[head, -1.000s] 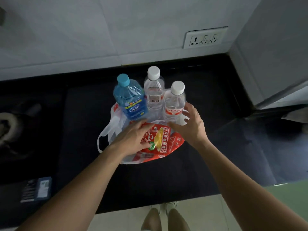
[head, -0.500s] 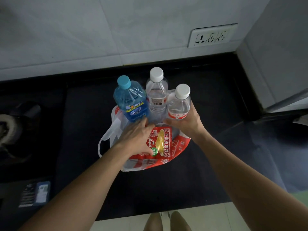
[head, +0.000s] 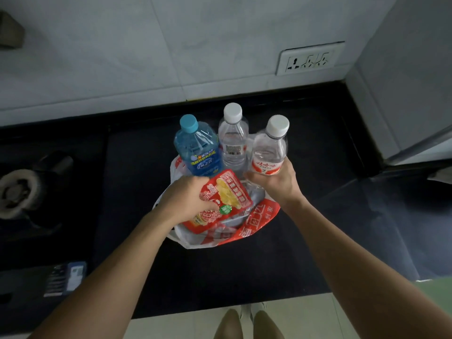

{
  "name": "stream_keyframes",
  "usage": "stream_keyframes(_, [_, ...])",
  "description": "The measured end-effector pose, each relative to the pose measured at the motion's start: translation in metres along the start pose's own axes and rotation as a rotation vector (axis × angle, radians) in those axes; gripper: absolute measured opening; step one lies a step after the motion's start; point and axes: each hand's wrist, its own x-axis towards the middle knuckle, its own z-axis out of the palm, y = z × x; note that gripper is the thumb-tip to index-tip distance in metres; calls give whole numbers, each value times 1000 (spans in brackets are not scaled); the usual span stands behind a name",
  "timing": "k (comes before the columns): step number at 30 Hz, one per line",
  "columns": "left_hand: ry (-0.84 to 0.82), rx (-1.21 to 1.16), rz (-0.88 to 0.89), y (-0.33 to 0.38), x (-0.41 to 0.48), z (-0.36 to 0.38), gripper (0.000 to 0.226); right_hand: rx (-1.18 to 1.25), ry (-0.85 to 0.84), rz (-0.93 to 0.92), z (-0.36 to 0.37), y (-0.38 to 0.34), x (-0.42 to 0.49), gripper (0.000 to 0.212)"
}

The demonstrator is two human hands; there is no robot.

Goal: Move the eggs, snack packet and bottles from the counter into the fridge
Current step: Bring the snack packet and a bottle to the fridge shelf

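As both arms reach forward, the left hand (head: 186,199) curls fingers round the snack packet (head: 228,195) above a plastic bag (head: 255,221); the right hand (head: 275,185) wraps fingers round the small bottle (head: 269,150), beside a taller bottle (head: 232,143) standing on the dark worktop (head: 244,270), tiled wall (head: 122,57) behind.

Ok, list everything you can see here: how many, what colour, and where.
blue bottle: one, blue with teal cap, upright, left of the row
clear bottle: one, clear with white cap, upright, middle of the row
red-label bottle: one, clear with white cap, right of the row
snack packet: one, red, above the bag
plastic bag: one, white and red, on the counter in front of the bottles
counter: one, black, under everything
wall socket: one, white, on the wall behind
burner: one, grey, far left
left hand: one, grips the snack packet
right hand: one, grips the red-label bottle
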Motion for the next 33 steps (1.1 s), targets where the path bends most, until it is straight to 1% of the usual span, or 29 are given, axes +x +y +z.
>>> stream_keyframes(4, [71,-349,-108,2,-29,-7,19,52,33,-63,-7,-25,-21,69])
stream_keyframes(10, [145,-965,-185,44,-79,-5,25,123,3,-97,-33,-66,-58,58])
stream_keyframes(12, [160,-1118,-178,60,-93,-5,26,138,14,-104,-39,-82,-71,52])
stream_keyframes(13, [175,-1158,-179,65,-98,-5,27,154,23,-107,-42,-88,-76,49])
stream_keyframes(16, [221,-1210,-181,78,-109,-5,32,211,60,-119,-47,-102,-93,49])
stream_keyframes(19, [305,-1243,-185,87,-118,-9,29,267,67,-119,-45,-112,-108,53])
stream_keyframes(21, [375,-1243,-192,88,-124,-12,27,262,45,-141,-41,-116,-114,56])
stream_keyframes(24, [468,-1228,-205,85,-135,-16,29,230,34,-161,-31,-125,-120,68])
stream_keyframes(25, [494,-1233,-214,84,-139,-17,30,218,26,-166,-26,-127,-120,68])
stream_keyframes(29, [592,-1270,-245,75,-161,-20,29,187,-43,-185,-4,-134,-122,62])
stream_keyframes(33, [726,-1308,-265,68,-189,-20,27,132,-146,-242,19,-147,-125,49])
